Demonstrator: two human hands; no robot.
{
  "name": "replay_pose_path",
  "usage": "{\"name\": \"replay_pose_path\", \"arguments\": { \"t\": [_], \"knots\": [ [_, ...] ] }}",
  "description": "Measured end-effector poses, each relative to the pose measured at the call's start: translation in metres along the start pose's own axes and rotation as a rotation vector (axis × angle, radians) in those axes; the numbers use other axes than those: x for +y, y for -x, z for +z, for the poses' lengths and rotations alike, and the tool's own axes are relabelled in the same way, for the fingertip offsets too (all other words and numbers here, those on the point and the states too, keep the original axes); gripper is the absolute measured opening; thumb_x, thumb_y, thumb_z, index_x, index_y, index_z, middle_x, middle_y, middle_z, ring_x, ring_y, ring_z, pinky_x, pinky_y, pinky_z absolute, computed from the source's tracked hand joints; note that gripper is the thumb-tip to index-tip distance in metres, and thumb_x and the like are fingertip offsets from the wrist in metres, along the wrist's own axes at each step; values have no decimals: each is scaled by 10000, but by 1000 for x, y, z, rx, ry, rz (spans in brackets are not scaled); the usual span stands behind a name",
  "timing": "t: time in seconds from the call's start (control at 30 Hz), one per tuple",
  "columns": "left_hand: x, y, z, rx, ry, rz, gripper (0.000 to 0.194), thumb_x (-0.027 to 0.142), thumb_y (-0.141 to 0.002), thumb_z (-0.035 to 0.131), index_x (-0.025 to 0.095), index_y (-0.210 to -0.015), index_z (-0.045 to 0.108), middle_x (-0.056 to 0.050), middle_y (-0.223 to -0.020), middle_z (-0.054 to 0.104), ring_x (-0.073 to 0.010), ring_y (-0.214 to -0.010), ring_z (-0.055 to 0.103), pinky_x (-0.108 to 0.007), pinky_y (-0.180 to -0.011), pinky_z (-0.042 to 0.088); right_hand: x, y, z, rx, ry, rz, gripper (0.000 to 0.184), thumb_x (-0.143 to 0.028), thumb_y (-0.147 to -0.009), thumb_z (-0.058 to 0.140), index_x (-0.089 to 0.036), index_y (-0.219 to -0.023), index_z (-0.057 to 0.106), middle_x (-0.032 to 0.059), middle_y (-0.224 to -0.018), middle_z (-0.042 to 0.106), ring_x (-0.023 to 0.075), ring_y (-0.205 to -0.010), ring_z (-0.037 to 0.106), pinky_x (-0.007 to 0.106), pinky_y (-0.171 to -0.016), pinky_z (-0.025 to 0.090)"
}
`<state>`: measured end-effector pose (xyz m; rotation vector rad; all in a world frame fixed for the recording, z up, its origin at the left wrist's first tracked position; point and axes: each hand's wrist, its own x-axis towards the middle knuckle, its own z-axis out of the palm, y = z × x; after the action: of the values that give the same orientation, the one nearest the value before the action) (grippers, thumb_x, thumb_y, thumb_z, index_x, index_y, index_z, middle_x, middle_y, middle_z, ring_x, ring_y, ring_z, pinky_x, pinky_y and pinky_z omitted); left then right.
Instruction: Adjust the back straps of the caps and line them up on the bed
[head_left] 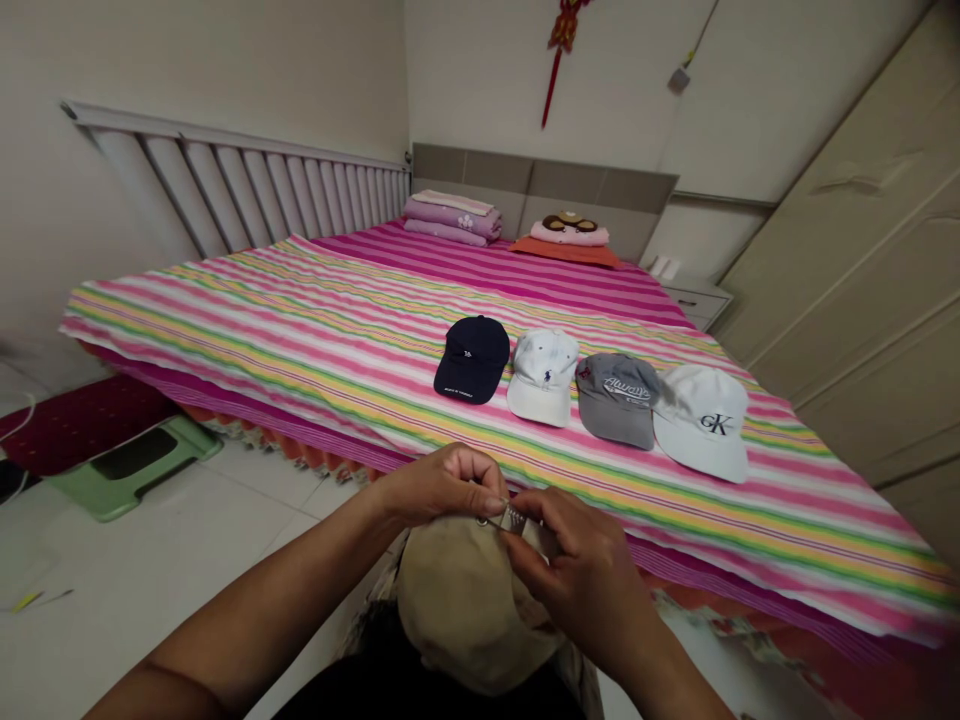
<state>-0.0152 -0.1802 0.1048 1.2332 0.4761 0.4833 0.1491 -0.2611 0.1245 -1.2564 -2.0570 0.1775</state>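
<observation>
A beige cap [457, 610] rests close to me at the bottom centre, crown toward me. My left hand [442, 485] is curled and grips the cap's back edge. My right hand [581, 570] pinches the small metal buckle and strap [510, 518] at the back of the same cap. Both hands meet at the buckle. On the striped bed [300, 330] ahead lie several caps in a row: a navy cap [472, 358], a white cap [543, 375], a grey cap [619, 397] and a white cap with dark letters [705, 420].
Folded purple bedding [452, 216] and a pink pillow on an orange one [568, 240] lie at the headboard. A green step stool [131, 465] and a dark red mat [75, 420] sit on the tiled floor at left. Wardrobe doors [862, 270] stand at right.
</observation>
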Motion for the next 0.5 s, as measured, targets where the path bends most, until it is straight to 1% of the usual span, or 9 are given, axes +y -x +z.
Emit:
{"name": "replay_pose_path", "arguments": {
  "t": [0.1, 0.2, 0.3, 0.33, 0.4, 0.5],
  "knots": [
    [-1, 0, 0, -13, 10, 8, 218, 282, -616, 692, 101, -608, 572, -3, -624, 521, -69, -549, 418, -199, -509, 304, 0, 0, -1, -12, -9, -5, 142, -119, -670, 553, -180, -796, 576, 35, -689, 628, 170, -623, 584, 264, -536, 420],
    [-2, -1, 1, 5, 24, 13, 255, 301, -611, 694, 100, -594, 539, -6, -622, 515, -61, -533, 416, -191, -494, 301, 0, -1, -2, -22, -42, 1, 154, -109, -669, 560, -180, -805, 574, 33, -706, 632, 162, -636, 583, 253, -546, 418],
    [0, -3, 4, 10, 88, -14, 285, 332, -602, 701, 123, -700, 535, 16, -621, 512, -47, -501, 403, -174, -467, 285, 0, -1, -3, -23, -106, 31, 147, -118, -675, 565, -181, -807, 577, 39, -725, 631, 160, -649, 568, 259, -564, 409],
    [1, -3, 5, -5, 96, -35, 308, 336, -593, 709, 131, -750, 540, 18, -643, 525, -48, -512, 417, -173, -477, 298, 1, -1, -4, -40, -155, 74, 148, -138, -675, 582, -186, -815, 577, 32, -716, 622, 156, -641, 555, 259, -563, 402],
    [4, -3, 7, -60, 47, -101, 324, 333, -587, 715, 131, -786, 558, 18, -663, 539, -50, -537, 436, -173, -501, 320, 4, -1, -4, -96, -352, 229, 155, -218, -689, 612, -197, -836, 566, -3, -654, 571, 129, -581, 504, 241, -521, 375],
    [8, -3, 7, -107, -66, -218, 271, 349, -612, 694, 111, -669, 578, 39, -559, 497, -35, -477, 385, -169, -454, 285, 11, -1, -4, -173, -790, 483, 210, -380, -763, 550, -197, -866, 536, -42, -608, 458, 78, -493, 389, 199, -446, 294]
  ]
}}
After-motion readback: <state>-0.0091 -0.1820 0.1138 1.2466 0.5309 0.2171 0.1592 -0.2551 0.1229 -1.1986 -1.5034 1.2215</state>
